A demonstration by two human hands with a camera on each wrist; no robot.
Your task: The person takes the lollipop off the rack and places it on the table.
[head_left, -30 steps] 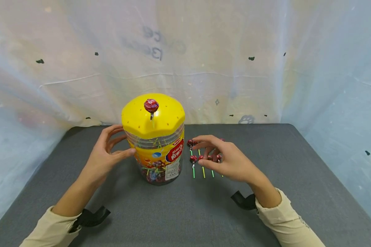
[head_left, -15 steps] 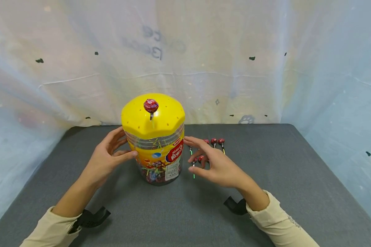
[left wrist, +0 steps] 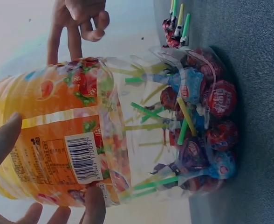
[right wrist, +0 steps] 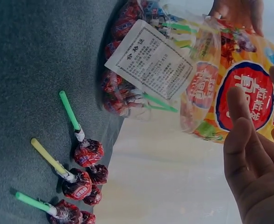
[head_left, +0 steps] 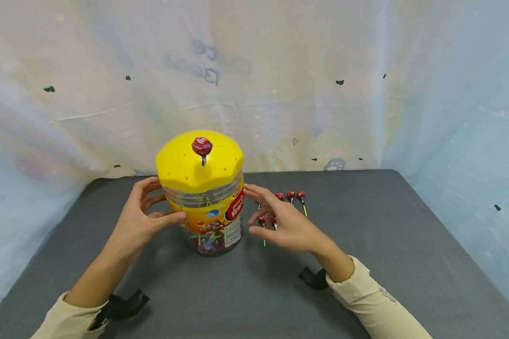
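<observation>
A clear plastic jar [head_left: 208,221] with a yellow lid [head_left: 182,165] stands on the grey table; it is full of wrapped lollipops [left wrist: 207,116]. One red lollipop [head_left: 201,146] sticks up from a hole in the lid. My left hand [head_left: 152,207] grips the jar's left side, thumb [left wrist: 94,206] on the label. My right hand [head_left: 275,221] is spread beside the jar's right side, its fingers [left wrist: 74,39] at or just off the plastic. Several loose red lollipops [head_left: 290,195] with green and yellow sticks [right wrist: 48,156] lie on the table right of the jar, partly behind my right hand.
The grey table [head_left: 407,245] runs to a pale plastic sheet [head_left: 301,94] hung along the back and both sides. Black wrist straps [head_left: 120,301] show under both sleeves.
My right hand left the loose lollipops and moved left to the jar's side. The jar now sits slightly further left in view. My left hand stayed on the jar.
</observation>
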